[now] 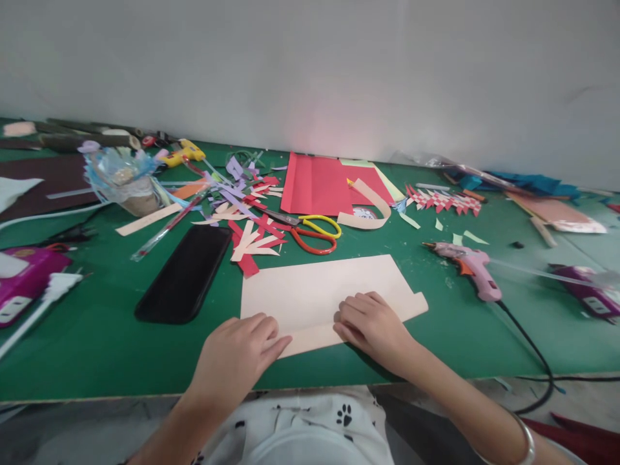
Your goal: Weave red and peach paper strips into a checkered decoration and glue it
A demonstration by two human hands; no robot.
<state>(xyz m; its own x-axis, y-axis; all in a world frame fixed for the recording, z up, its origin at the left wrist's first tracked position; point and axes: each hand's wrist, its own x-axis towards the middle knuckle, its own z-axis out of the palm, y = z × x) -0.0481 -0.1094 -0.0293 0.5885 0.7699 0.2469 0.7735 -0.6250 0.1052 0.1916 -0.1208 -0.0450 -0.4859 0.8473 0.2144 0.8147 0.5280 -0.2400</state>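
Note:
A cream sheet of paper point(310, 287) lies on the green table, its near edge turned up into a narrow fold. My left hand point(245, 352) grips the left part of that fold, fingers curled and thumb along the strip. Farther right, my right hand point(372, 329) has its bent fingers and thumb closed on the same fold. The folded strip sticks out at the sheet's right corner. Beyond the sheet lie scissors point(314, 234) with one yellow and one orange handle, beside red and cream paper strips point(256, 242).
A black phone point(186, 274) lies left of the sheet. On the right is a pink glue gun point(467, 266) with a black cord. Red paper point(320, 184) is at the back, woven red-and-white paper point(443, 199) beside it. Purple power strips point(588, 290) sit at both sides.

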